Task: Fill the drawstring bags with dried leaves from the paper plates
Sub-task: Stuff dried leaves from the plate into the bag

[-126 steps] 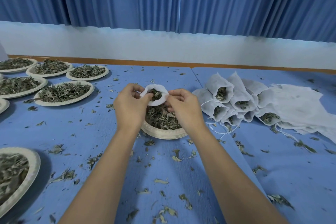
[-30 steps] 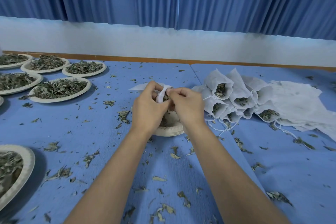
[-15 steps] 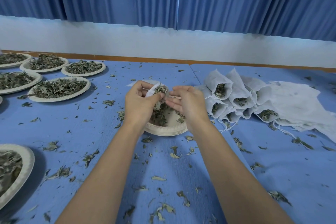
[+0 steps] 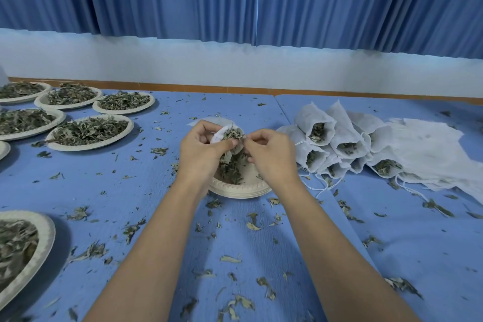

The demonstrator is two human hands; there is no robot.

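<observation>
— So, what lies along the left edge of the tabletop (image 4: 104, 185)?
— Paper plates (image 4: 91, 148) heaped with dried leaves crowd the far left corner, and one more plate (image 4: 43, 248) sits at the near left edge.
— And at the middle?
— The left hand (image 4: 201, 150) curls its fingers and pinches the left rim of a white drawstring bag (image 4: 218, 134). The bag, stuffed with leaves, is held just above the centre plate (image 4: 235, 191). The right hand (image 4: 271, 157), fingers curled, pinches the right side of the bag's mouth between thumb and forefinger.
— Further right?
— Filled bags (image 4: 303, 123) lie piled with open mouths toward the person, and flat empty bags (image 4: 428, 146) are heaped by the right edge. Loose leaves (image 4: 253, 226) litter the blue surface.
</observation>
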